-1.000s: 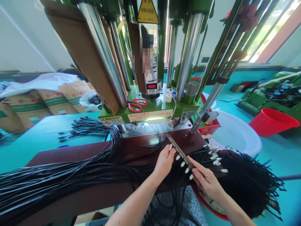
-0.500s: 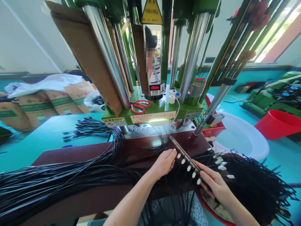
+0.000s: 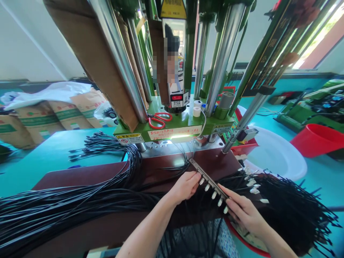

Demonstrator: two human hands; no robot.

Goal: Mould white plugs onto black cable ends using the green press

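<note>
My right hand [image 3: 243, 211] is closed around the near end of a narrow metal bar [image 3: 205, 174], which slants up and to the left over the bench. Several white cable connectors [image 3: 214, 195] sit in a row along the bar's lower left edge, black cables hanging from them. Toward the bar's far end, my left hand [image 3: 185, 186] pinches a connector end against that edge; the fingers mostly cover it. Loose black cables [image 3: 176, 168] lie just beyond, near the machine's metal plate.
A green press [image 3: 174, 130] stands ahead, with red-handled scissors [image 3: 159, 120] on its ledge. Long black cables [image 3: 80, 200] cross the brown bench on the left. A heap of cables [image 3: 290, 211] is at right, beside a white basin [image 3: 279, 154] and a red bucket [image 3: 317, 139].
The bar has shifted slightly left and down in view. My left fingers now press against its edge, and the white tip that showed at them is covered. My right hand keeps its grip.
</note>
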